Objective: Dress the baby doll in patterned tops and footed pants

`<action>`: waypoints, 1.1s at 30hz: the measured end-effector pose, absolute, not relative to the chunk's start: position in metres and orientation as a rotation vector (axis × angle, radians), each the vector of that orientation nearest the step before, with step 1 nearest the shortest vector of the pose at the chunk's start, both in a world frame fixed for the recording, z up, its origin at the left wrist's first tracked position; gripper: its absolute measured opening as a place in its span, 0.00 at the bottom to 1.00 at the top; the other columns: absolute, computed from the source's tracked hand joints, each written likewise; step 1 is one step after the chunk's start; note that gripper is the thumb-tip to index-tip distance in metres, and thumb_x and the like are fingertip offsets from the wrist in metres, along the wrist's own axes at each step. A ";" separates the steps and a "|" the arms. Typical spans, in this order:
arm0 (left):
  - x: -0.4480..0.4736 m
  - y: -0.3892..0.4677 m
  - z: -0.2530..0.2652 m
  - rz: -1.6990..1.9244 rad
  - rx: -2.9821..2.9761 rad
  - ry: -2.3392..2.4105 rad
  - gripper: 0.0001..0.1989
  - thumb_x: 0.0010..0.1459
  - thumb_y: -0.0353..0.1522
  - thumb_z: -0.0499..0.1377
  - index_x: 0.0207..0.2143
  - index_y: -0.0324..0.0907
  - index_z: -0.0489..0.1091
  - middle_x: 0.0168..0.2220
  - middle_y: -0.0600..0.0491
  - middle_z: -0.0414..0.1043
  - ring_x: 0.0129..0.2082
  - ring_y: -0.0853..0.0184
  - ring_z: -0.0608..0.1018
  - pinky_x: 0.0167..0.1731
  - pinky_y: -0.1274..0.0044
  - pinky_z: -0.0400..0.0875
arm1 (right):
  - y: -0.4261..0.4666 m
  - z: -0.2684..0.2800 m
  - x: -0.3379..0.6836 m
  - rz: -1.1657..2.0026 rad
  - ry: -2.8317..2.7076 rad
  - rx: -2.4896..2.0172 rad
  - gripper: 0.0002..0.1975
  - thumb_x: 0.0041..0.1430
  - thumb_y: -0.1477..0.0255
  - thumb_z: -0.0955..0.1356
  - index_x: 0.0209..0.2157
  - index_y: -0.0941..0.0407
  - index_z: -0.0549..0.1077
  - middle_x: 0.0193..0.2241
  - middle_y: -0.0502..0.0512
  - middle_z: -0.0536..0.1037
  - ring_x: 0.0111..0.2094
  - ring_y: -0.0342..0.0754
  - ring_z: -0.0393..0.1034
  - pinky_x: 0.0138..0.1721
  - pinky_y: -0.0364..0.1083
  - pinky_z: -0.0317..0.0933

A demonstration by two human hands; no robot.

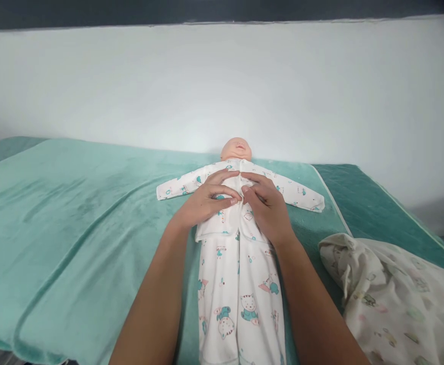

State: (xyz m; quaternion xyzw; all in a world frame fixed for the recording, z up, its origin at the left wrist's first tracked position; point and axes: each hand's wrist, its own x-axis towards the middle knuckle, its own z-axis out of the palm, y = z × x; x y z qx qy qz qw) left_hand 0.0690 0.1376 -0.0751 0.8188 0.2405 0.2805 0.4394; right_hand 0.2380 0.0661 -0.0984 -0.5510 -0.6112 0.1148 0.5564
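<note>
A baby doll lies on its back, head toward the wall, dressed in a white printed jacket and matching trousers. Both sleeves stretch out sideways. My left hand rests on the jacket's chest, thumb and fingertips at the front opening, pinching its edge. Facing it, my right hand has thumb and finger closed on the other side of the same opening. A small fastener seems to sit between the fingertips, mostly hidden by them.
A green plush blanket covers the surface beneath the doll, with a darker green cover at the right. A crumpled white printed cloth lies at the front right. Behind stands a white wall.
</note>
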 end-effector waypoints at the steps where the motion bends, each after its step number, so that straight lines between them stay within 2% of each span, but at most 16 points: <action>1: 0.070 0.138 -0.076 0.698 2.052 0.596 0.07 0.60 0.38 0.59 0.38 0.51 0.78 0.67 0.59 0.58 0.70 0.58 0.52 0.62 0.61 0.63 | 0.067 -0.099 0.238 0.275 -1.428 -1.309 0.13 0.62 0.66 0.66 0.23 0.53 0.69 0.52 0.54 0.75 0.57 0.52 0.65 0.58 0.56 0.56; 3: 0.072 0.137 -0.078 0.700 2.113 0.612 0.07 0.58 0.37 0.61 0.39 0.51 0.77 0.67 0.58 0.57 0.70 0.57 0.52 0.62 0.60 0.62 | 0.067 -0.100 0.238 0.288 -1.409 -1.336 0.11 0.58 0.66 0.69 0.25 0.53 0.67 0.56 0.57 0.71 0.60 0.53 0.62 0.60 0.56 0.54; 6: 0.075 0.135 -0.078 0.711 2.202 0.657 0.07 0.56 0.35 0.63 0.39 0.49 0.74 0.67 0.56 0.56 0.70 0.58 0.53 0.66 0.59 0.55 | 0.067 -0.099 0.238 0.326 -1.378 -1.397 0.11 0.54 0.66 0.72 0.27 0.53 0.65 0.60 0.58 0.66 0.63 0.53 0.59 0.62 0.57 0.51; 9: 0.077 0.132 -0.077 0.739 2.222 0.679 0.07 0.56 0.32 0.62 0.38 0.48 0.71 0.67 0.55 0.56 0.70 0.60 0.53 0.67 0.60 0.50 | 0.067 -0.097 0.237 0.372 -1.378 -1.418 0.11 0.53 0.68 0.72 0.25 0.53 0.65 0.59 0.57 0.67 0.63 0.54 0.58 0.63 0.58 0.50; 13: 0.078 0.129 -0.080 0.758 2.234 0.722 0.07 0.56 0.31 0.60 0.38 0.48 0.67 0.68 0.56 0.55 0.70 0.61 0.54 0.66 0.60 0.53 | 0.067 -0.095 0.237 0.430 -1.348 -1.401 0.10 0.53 0.69 0.71 0.23 0.53 0.67 0.58 0.54 0.70 0.61 0.54 0.60 0.63 0.57 0.48; 15: 0.082 0.128 -0.082 0.812 2.237 0.784 0.09 0.56 0.30 0.60 0.39 0.48 0.65 0.67 0.55 0.56 0.69 0.60 0.56 0.64 0.60 0.56 | 0.067 -0.097 0.239 0.480 -1.230 -1.351 0.09 0.52 0.68 0.70 0.23 0.53 0.67 0.55 0.53 0.73 0.58 0.54 0.64 0.60 0.56 0.52; 18: 0.091 0.127 -0.086 0.941 2.283 0.894 0.14 0.55 0.31 0.61 0.43 0.47 0.63 0.64 0.51 0.61 0.65 0.59 0.61 0.62 0.61 0.58 | 0.071 -0.104 0.249 0.575 -0.838 -1.235 0.11 0.49 0.67 0.71 0.22 0.54 0.64 0.46 0.53 0.78 0.46 0.51 0.71 0.49 0.52 0.61; 21: 0.099 0.125 -0.087 1.014 2.350 1.001 0.16 0.57 0.34 0.60 0.47 0.46 0.62 0.57 0.49 0.67 0.59 0.58 0.67 0.58 0.62 0.63 | 0.076 -0.111 0.261 0.542 -0.524 -1.244 0.14 0.45 0.65 0.72 0.23 0.54 0.63 0.35 0.51 0.77 0.36 0.47 0.70 0.41 0.48 0.63; 23: 0.102 0.124 -0.086 1.042 2.385 1.068 0.13 0.58 0.35 0.59 0.45 0.45 0.63 0.53 0.49 0.69 0.55 0.58 0.70 0.55 0.63 0.65 | 0.078 -0.113 0.264 0.474 -0.554 -1.332 0.14 0.46 0.62 0.73 0.28 0.54 0.67 0.32 0.49 0.74 0.34 0.47 0.68 0.40 0.48 0.62; 26: 0.105 0.123 -0.084 1.072 2.388 1.133 0.05 0.58 0.33 0.58 0.36 0.45 0.63 0.48 0.50 0.70 0.52 0.58 0.71 0.53 0.64 0.66 | 0.079 -0.111 0.260 0.395 -0.779 -1.490 0.17 0.47 0.58 0.73 0.34 0.54 0.71 0.34 0.50 0.74 0.35 0.47 0.66 0.40 0.48 0.61; 29: 0.107 0.123 -0.083 1.085 2.351 1.128 0.06 0.58 0.31 0.58 0.31 0.45 0.62 0.47 0.50 0.70 0.52 0.59 0.70 0.52 0.65 0.65 | 0.077 -0.106 0.255 0.397 -0.846 -1.609 0.17 0.46 0.58 0.73 0.34 0.54 0.72 0.33 0.50 0.74 0.33 0.47 0.64 0.37 0.47 0.60; 33: 0.108 0.125 -0.086 1.156 2.287 1.104 0.06 0.55 0.27 0.57 0.29 0.44 0.61 0.46 0.51 0.72 0.49 0.60 0.72 0.51 0.67 0.66 | 0.074 -0.101 0.253 0.427 -0.808 -1.637 0.14 0.47 0.60 0.72 0.32 0.55 0.72 0.28 0.49 0.74 0.31 0.48 0.64 0.34 0.47 0.59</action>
